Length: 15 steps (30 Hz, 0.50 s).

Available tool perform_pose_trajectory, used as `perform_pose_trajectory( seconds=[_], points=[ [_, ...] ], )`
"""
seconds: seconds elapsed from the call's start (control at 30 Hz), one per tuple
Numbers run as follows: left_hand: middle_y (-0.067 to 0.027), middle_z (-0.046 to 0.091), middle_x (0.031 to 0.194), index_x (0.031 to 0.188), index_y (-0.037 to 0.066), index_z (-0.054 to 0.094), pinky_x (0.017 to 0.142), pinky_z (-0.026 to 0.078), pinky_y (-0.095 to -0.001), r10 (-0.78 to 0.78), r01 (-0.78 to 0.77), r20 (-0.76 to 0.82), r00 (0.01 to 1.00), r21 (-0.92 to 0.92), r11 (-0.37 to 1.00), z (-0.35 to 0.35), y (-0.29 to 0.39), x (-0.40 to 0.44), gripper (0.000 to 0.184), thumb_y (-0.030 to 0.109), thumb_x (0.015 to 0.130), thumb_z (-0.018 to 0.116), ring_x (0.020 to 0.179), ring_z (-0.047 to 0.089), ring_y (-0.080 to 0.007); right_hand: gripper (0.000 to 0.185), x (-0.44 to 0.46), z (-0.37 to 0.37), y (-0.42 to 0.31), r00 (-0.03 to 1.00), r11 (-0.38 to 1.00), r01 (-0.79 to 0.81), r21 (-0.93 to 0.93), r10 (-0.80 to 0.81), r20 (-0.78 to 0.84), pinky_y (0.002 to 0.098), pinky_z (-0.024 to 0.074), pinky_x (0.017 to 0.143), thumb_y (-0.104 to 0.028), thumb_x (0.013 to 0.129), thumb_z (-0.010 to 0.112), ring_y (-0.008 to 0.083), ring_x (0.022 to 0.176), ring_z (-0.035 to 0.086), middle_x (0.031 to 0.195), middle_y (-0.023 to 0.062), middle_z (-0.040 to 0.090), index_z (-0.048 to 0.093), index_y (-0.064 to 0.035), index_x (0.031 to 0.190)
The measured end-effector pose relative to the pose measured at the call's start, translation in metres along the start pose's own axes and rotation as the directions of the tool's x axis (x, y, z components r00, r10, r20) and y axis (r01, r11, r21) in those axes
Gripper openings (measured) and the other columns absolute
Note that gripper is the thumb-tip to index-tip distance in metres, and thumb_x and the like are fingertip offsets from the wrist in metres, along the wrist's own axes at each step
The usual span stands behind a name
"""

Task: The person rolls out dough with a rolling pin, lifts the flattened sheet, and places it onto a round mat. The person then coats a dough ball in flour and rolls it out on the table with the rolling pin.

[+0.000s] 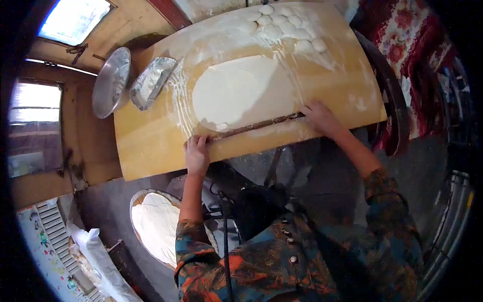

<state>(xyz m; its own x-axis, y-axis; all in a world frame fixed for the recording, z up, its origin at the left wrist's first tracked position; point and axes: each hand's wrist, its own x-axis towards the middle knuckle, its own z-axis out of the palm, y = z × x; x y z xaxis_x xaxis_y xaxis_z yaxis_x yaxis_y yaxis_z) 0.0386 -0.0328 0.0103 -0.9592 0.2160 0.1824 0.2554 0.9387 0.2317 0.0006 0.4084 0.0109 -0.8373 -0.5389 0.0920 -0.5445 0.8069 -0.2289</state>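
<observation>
A thin brown rolling stick (256,125) lies along the near edge of a large flat sheet of dough (244,90) on a floured wooden board (151,146). My left hand (197,153) is closed on the stick's left end. At its right end, my right hand (319,118) has its fingers wrapped round the stick. The dough is a wide oval, its near edge close to the stick. Several pale dough balls (287,30) sit together at the far side of the board.
A metal bowl (111,83) and a foil-like tray with flour (152,83) stand at the board's left. Below the board, a round base (156,226) holds pale flat sheets. A red floral cloth (402,45) hangs at the right.
</observation>
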Motion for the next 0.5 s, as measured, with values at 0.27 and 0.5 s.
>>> perform_pose_trajectory(
  seconds=[0.27,0.5],
  points=[
    [-0.0129,0.058,0.110,0.114,0.009,0.059,0.093,0.040,-0.0458,-0.026,0.026,-0.001,1.000,0.037,0.999,0.003,0.012,-0.028,0.030,0.017,0.086,0.056,0.106,0.053,-0.0339,0.019,-0.026,-0.011,-0.021,0.995,0.993,0.037,0.111,-0.047,0.092,0.0448,0.0504,0.079,-0.016,0.085,0.055,0.0347,0.096,0.060,0.097,0.0157,0.061,0.057,-0.0051,0.100],
    [-0.0135,0.050,0.126,0.132,0.009,0.048,0.098,0.038,-0.0455,-0.022,0.024,0.051,0.998,-0.040,0.999,0.018,0.030,0.024,0.050,0.019,0.084,0.059,0.117,0.048,-0.0328,0.020,-0.026,0.020,-0.020,0.931,0.928,-0.356,0.113,0.362,-0.037,0.0492,0.0507,0.078,-0.017,0.087,0.052,0.0399,0.087,0.062,0.092,0.0205,0.062,0.056,-0.0054,0.103]
  ],
)
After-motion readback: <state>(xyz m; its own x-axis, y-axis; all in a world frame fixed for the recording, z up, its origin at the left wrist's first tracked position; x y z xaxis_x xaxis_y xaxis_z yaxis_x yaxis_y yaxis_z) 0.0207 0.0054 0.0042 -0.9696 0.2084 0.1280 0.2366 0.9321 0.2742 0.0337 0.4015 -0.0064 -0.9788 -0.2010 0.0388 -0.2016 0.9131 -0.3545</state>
